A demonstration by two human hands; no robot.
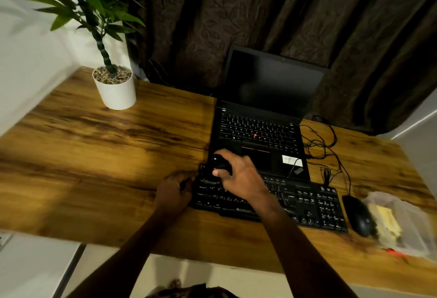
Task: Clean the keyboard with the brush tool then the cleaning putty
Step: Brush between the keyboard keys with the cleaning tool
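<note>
At lower centre the right hand grips a black brush tool on the keyboard, fingers closed around it for sweeping, while the left hand, fingers curled, steadies its edge.

This looks like a home desk corner. A wood-grain counter stands against heavy dark brown leaf-patterned curtains, with a potted bamboo-like plant in a white round pot at the far left. An open black laptop, a black wired keyboard and a black mouse fill the right side.
</note>
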